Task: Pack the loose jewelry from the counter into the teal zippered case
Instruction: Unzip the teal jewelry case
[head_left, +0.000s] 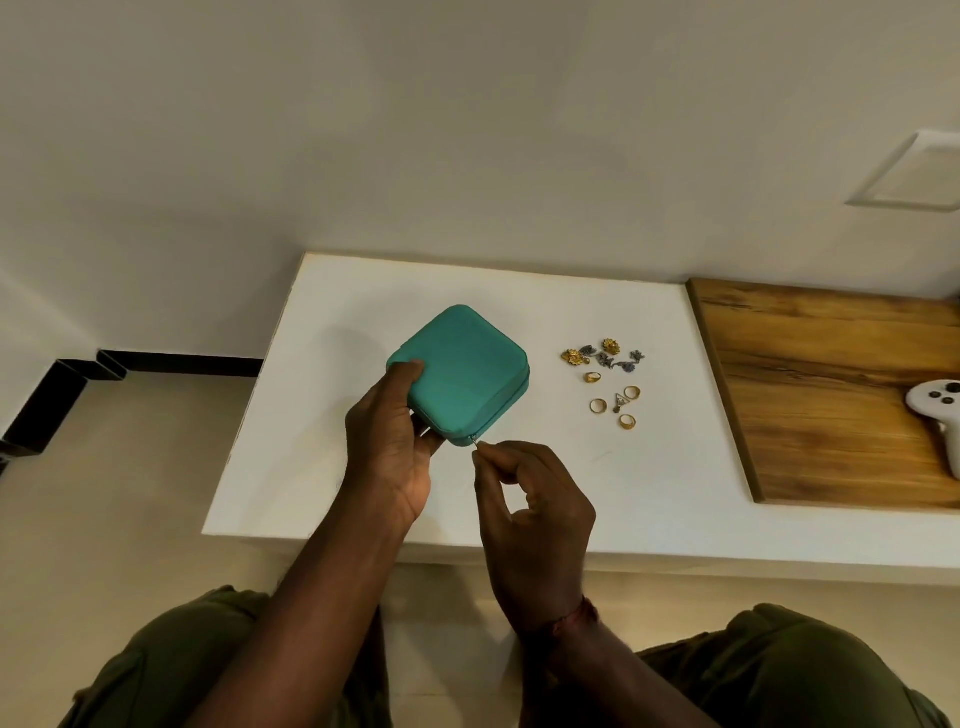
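No brand, label or writing can be read anywhere on the teal case (465, 371), and none on the desk (322, 415) either. The case is held shut, its lid plain and smooth, over the middle of the white desk and tilted like a diamond. It is gripped at its 8 o'clock corner by the left hand (392, 447): the thumb is laid flat across the lid, the fingers are curled underneath, the wrist runs down toward 6 o'clock. At the case's 6 o'clock corner the small metal zipper pull (476, 441) is pinched between thumb and forefinger of the right hand (535, 499), the other fingers loosely curled into the palm, the knuckles raised. A reddish thread band (571, 616) is seen at that wrist.

At 3 o'clock from the case, well apart from it, the loose jewelry (605, 376) is spread on the desk: gold flower-shaped pieces and grey-silver ones clustered at the far side, gold rings and a small triangular pendant nearer. Further toward 3 o'clock a wooden board (821, 395) is laid on the desk, with a white game controller (935, 410) resting at its right edge, partly cut off by the frame.
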